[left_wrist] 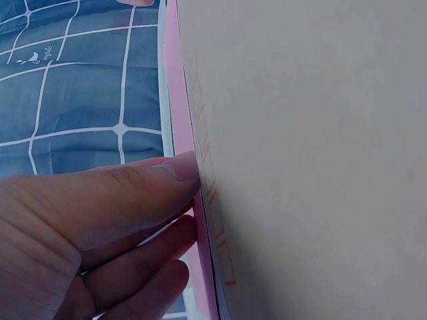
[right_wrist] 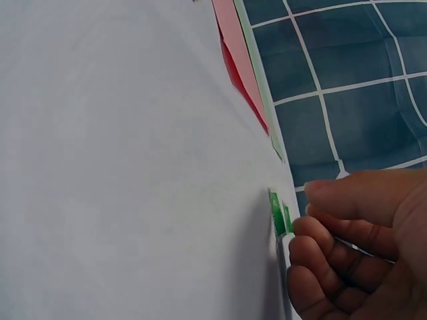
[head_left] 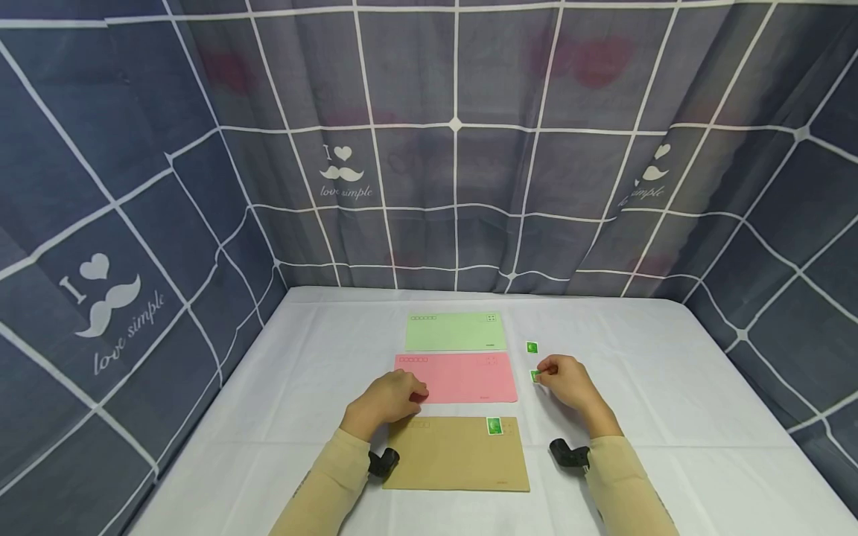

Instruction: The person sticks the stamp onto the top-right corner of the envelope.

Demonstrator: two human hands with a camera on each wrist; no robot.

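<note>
Three envelopes lie in a column: light green at the back, pink in the middle, brown in front. My left hand is at the left part of the pink envelope, its fingers loosely bent; whether the fingertips press on the paper, I cannot tell. A green stamp lies on the brown envelope's upper right. Right of the pink envelope, my right hand is at another green stamp, partly covered by the fingers. In the right wrist view, this hand's thumb and forefinger are close together, with no stamp visible between them.
A third green stamp lies farther back, right of the green envelope. White cloth covers the table. Dark blue curtains with white grid lines hang behind it and at both sides. Each wrist wears a black camera.
</note>
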